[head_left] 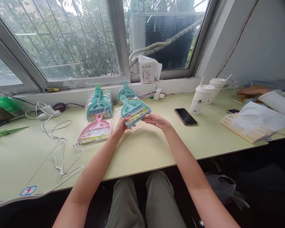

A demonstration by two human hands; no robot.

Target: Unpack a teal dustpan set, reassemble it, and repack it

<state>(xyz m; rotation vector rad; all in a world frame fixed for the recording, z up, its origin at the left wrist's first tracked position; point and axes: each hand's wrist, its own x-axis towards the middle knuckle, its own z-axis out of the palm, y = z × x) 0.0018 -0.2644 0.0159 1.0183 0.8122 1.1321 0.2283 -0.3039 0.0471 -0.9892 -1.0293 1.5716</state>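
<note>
1. L hand [122, 126] had its fingers clamped on the lower L edge of a teal plastic dustpan-and-brush set in clear wrap [134, 110], thumb on top.
2. R hand [154, 121] was at the set's lower R edge, fingers extended, not closed round it; couldn't tell if the tips touched.
3. That set was up off the pale green desk [142, 152], tilted, handle pointing up & to L, w/ its yellow-green printed label and blue-grey bristles toward the person.
4. Just L of it: a pink plastic dustpan-and-brush set w/ white bristles, also wrapped [96, 129], flat on the desk.
5. Behind the pink one: a row of overlapping teal wrapped sets [98, 106], handles toward the window; exact qty unclear.
6. Directly behind the held set, nr the sill: one more teal wrapped set [125, 93], partly hidden.
7. R side: black slab-shaped phone [186, 116], then two white lidded cups w/ straws [200, 99], one behind the other.
8. Far R: cream-&-white soft tissue pack [244, 125] by the edge; another person's hand [250, 91] was behind it.
9. L side: loose white cable [58, 139], nr a white power strip w/ plug [49, 114].
</note>
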